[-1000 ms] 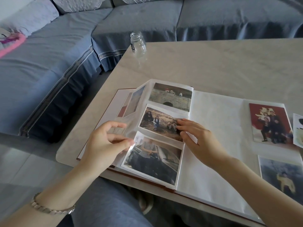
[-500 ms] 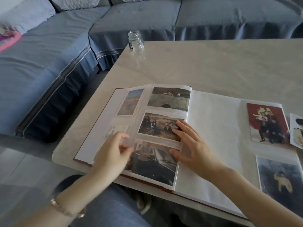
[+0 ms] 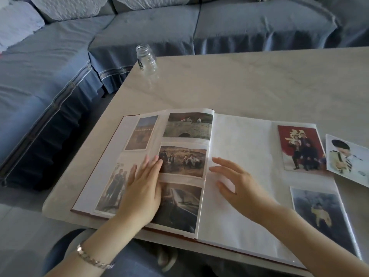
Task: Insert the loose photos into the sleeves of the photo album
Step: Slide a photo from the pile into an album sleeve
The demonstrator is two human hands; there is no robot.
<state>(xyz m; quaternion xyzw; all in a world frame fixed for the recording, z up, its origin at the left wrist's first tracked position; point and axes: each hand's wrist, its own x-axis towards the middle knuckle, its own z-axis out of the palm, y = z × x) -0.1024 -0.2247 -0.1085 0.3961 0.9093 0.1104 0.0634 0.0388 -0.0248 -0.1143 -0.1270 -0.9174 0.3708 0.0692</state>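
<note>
Left hand pressing flat, fingers spread, on photo album page; right hand hovering open; loose photo on desk, likely thin, light, bendable, calling for edge pinching.

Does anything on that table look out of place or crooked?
One loose photo lies askew off the right edge of the album, tilted and not in a sleeve. An empty glass jar stands alone near the table's far corner. Nothing looks spilled or damaged.

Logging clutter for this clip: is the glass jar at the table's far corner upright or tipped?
Upright. The glass jar stands on its base near the table corner, open mouth upward, no lid visible.
</note>
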